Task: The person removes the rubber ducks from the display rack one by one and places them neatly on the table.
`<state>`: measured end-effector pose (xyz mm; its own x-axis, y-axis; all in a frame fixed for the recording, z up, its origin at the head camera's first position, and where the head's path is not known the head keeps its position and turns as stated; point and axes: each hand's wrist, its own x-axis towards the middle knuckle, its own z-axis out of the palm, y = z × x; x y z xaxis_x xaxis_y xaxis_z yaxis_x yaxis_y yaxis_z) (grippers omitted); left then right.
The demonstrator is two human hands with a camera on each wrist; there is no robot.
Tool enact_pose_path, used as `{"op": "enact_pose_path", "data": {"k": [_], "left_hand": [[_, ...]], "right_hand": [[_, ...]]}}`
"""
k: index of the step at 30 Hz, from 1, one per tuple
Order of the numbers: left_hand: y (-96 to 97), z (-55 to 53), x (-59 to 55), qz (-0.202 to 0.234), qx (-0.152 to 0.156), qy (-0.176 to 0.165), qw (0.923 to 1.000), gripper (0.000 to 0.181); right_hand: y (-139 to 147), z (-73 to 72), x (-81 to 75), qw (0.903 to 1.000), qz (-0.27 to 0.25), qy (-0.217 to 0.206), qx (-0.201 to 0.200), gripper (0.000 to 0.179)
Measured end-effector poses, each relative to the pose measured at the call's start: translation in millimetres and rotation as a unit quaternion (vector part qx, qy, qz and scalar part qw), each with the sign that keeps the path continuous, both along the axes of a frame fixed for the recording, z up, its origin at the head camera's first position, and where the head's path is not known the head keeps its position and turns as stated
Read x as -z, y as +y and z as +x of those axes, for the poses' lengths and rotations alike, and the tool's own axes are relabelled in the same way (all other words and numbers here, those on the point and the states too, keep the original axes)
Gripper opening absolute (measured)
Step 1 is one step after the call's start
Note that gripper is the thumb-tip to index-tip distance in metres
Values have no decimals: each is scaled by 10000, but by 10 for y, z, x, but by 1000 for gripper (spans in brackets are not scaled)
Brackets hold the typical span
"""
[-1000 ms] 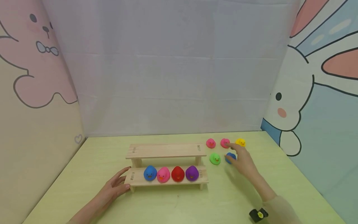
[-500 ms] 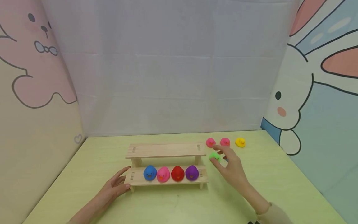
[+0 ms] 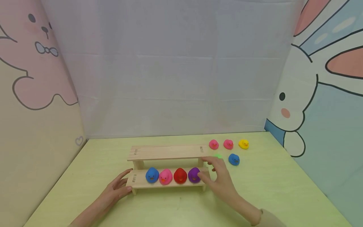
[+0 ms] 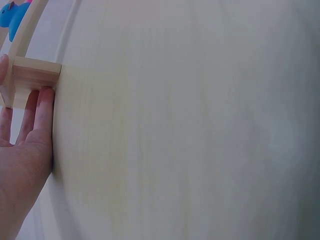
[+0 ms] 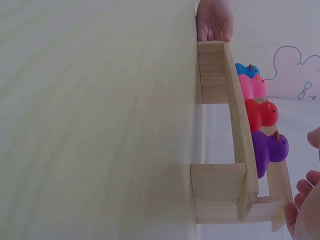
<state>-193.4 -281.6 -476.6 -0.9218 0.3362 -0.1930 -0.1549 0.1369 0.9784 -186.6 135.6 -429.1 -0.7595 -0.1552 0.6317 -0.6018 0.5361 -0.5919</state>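
A two-step wooden shelf [image 3: 167, 152] stands on the table. Its lower step carries a row of rubber ducks: blue [image 3: 152, 175], pink [image 3: 165, 177], red [image 3: 180, 176] and purple [image 3: 193, 175]. My left hand [image 3: 113, 189] holds the left end of that step, thumb at the front and fingers behind, against the end leg in the left wrist view. Over the right end, my right hand [image 3: 222, 181] has thumb and fingers spread, holding nothing; its thumb overlaps the purple duck in the head view. The right wrist view shows a gap between the fingers [image 5: 302, 195] and the purple duck.
Right of the shelf lie two pink ducks [image 3: 214, 144], a yellow duck [image 3: 243, 144] and a blue duck [image 3: 233, 159]. A green duck [image 3: 218, 156] is mostly hidden behind my right hand. A white cloth [image 3: 175, 78] hangs along the table's back edge.
My right hand has moved left and toward me, from above the loose ducks to the shelf's right end. The loose blue duck shows again. My left hand and the shelf have stayed put.
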Motion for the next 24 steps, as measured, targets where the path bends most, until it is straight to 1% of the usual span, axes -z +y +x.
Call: {"op": "enact_pose_path", "data": {"k": [5,9,17,24], "left_hand": [[0,-2,-1,13,-1,3,10000,76],[0,-2,1,-4,-19,2,10000,77],[-4,-3,5,14,-6,9,10000,76],[-4,2,-1,40,25,-9,10000,76]], "right_hand": [[-68,41,16,9988,-86,-437,-211,48],[-116,71,26,9960,-88,-855,-248,48],[-198,89,30,9896,-32,-1438,-23,47],[-232,97,19,9837,-52,-1790,185,45]]}}
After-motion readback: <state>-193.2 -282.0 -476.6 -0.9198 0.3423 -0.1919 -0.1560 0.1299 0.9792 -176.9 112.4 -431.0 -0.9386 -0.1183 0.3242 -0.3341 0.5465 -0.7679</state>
